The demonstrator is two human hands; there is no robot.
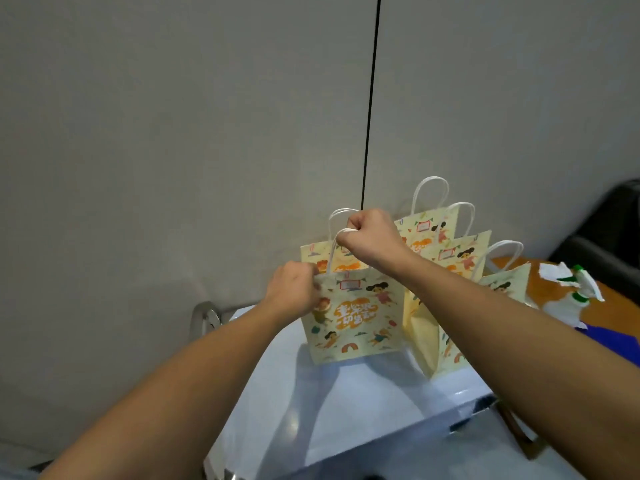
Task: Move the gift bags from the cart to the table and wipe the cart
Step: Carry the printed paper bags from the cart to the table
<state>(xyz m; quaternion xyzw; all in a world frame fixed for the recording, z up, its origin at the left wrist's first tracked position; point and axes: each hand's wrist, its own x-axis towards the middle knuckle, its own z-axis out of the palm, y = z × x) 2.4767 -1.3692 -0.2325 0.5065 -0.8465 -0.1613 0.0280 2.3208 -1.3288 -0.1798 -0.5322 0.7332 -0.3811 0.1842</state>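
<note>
The right hand grips the white handles of the front gift bag, which stands on the cart. The left hand pinches that bag's upper left edge. More gift bags stand just behind it, toward the orange desk.

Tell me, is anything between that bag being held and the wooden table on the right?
Yes. The other gift bags stand on the cart to the right of the held gift bag, between it and the table, where crumpled white wrapping lies.
</note>
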